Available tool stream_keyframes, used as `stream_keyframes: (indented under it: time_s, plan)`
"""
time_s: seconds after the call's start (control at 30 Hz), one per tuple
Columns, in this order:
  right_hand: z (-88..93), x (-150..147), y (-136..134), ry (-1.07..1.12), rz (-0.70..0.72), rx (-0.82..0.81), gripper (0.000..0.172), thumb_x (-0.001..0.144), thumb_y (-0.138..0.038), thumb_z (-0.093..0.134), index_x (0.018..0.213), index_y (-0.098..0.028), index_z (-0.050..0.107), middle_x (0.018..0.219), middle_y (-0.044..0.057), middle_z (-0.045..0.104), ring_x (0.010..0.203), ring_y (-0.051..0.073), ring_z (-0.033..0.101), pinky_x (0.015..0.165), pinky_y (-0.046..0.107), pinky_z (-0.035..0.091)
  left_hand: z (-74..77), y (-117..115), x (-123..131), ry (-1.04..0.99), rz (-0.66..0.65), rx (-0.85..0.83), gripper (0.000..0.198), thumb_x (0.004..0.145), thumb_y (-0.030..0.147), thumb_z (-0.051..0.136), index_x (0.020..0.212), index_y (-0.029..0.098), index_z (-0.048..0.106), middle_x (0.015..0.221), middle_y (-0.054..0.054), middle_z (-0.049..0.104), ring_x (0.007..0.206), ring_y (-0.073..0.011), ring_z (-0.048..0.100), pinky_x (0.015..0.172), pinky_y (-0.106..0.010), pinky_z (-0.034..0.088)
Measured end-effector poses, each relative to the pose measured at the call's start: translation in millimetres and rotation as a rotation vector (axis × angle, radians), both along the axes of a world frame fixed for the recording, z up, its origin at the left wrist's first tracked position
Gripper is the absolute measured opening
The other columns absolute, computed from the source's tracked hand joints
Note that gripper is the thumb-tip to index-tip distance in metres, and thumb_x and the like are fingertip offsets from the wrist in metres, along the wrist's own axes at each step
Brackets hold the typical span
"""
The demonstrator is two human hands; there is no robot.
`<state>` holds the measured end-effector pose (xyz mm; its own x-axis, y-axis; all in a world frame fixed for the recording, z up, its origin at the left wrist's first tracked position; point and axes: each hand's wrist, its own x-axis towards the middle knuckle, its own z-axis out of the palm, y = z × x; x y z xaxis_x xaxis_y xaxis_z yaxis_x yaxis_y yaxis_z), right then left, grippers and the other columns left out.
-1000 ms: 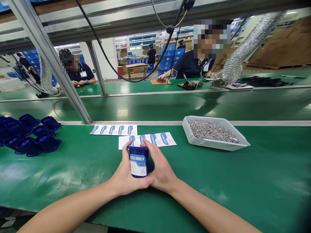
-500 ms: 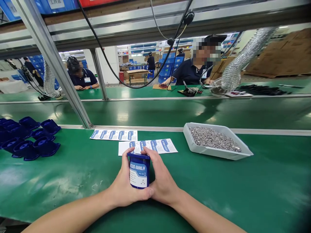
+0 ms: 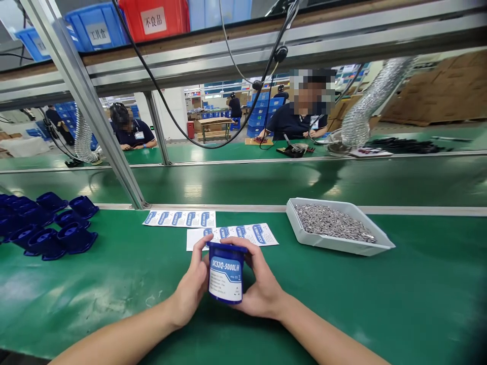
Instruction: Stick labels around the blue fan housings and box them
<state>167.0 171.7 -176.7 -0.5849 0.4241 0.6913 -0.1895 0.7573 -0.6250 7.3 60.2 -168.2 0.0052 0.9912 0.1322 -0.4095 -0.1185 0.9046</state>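
A blue cylindrical housing (image 3: 225, 274) with a white and blue label reading DCS2Q-5000L/H stands between both my hands above the green bench. My left hand (image 3: 191, 289) wraps its left side, thumb up along the rim. My right hand (image 3: 261, 286) cups its right side and back, fingers curled over the top edge. Just beyond it lie two label sheets, the nearer sheet (image 3: 243, 234) and the farther sheet (image 3: 179, 218).
A white tray of small metal pins (image 3: 335, 227) sits to the right. Several blue housings (image 3: 45, 228) lie at the left. A slanted metal post (image 3: 95, 111) rises from the conveyor edge. People sit at the far bench (image 3: 300, 114). Bins stand on the overhead shelf (image 3: 154, 20).
The housing has been turned and tilted slightly so its label faces me more squarely. My left thumb has come off the front. The view has tipped upward.
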Motion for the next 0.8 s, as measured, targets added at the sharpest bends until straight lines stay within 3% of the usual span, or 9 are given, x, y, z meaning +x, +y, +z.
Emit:
stream_keyframes:
  time_s: [0.07, 0.2, 0.4, 0.53, 0.7, 0.8]
  plan:
    - [0.5, -1, -1, 0.037, -0.002, 0.036, 0.095, 0.071, -0.029, 0.088, 0.15, -0.025, 0.035, 0.141, 0.011, 0.053, 0.131, 0.026, 0.059, 0.108, 0.038, 0.059, -5.4, 0, -2, -0.054, 0.007, -0.026, 0.076, 0.103, 0.065, 0.048, 0.161, 0.029, 0.015, 0.156, -0.015, 0.045, 0.146, -0.0313, 0.046, 0.124, -0.049, 0.036]
    - [2.5, -5, -5, 0.108, -0.042, 0.196, 0.084, 0.078, -0.023, 0.082, 0.149, -0.018, 0.039, 0.138, 0.014, 0.055, 0.13, 0.025, 0.059, 0.113, 0.038, 0.056, -12.7, 1, -7, 0.088, 0.064, -0.035, 0.067, 0.105, 0.062, 0.046, 0.16, 0.029, 0.027, 0.165, -0.01, 0.035, 0.154, -0.0283, 0.034, 0.13, -0.045, 0.028]
    - [10.0, -3, -13, 0.082, -0.134, 0.361, 0.075, 0.083, -0.007, 0.067, 0.152, -0.016, 0.041, 0.135, 0.015, 0.057, 0.13, 0.025, 0.057, 0.11, 0.042, 0.056, 2.0, 0, -6, 0.325, 0.117, -0.086, 0.075, 0.103, 0.072, 0.033, 0.159, 0.023, 0.029, 0.152, -0.015, 0.049, 0.139, -0.0304, 0.051, 0.123, -0.05, 0.039]
    - [12.4, -2, -16, -0.012, -0.224, 0.392, 0.067, 0.088, -0.01, 0.062, 0.152, -0.017, 0.042, 0.132, 0.015, 0.058, 0.123, 0.025, 0.059, 0.101, 0.042, 0.06, 7.4, -1, -3, 0.363, 0.091, -0.109, 0.076, 0.104, 0.072, 0.03, 0.162, 0.024, 0.017, 0.149, -0.018, 0.05, 0.12, -0.0288, 0.064, 0.107, -0.049, 0.052]
    - [7.0, -4, -18, -0.151, -0.268, 0.412, 0.073, 0.086, -0.01, 0.063, 0.155, -0.017, 0.039, 0.133, 0.015, 0.057, 0.12, 0.027, 0.057, 0.098, 0.045, 0.062, 5.3, 2, -4, 0.584, 0.184, -0.078, 0.073, 0.107, 0.064, 0.03, 0.161, 0.019, 0.014, 0.158, -0.019, 0.041, 0.146, -0.0276, 0.045, 0.127, -0.047, 0.031]
    - [3.8, -4, -19, -0.229, -0.285, 0.422, 0.081, 0.081, -0.007, 0.064, 0.157, -0.017, 0.037, 0.131, 0.016, 0.057, 0.117, 0.028, 0.056, 0.096, 0.048, 0.063, 3.9, 4, -6, 0.657, 0.178, -0.095, 0.077, 0.107, 0.064, 0.031, 0.162, 0.017, 0.006, 0.158, -0.022, 0.041, 0.145, -0.029, 0.046, 0.126, -0.049, 0.03]
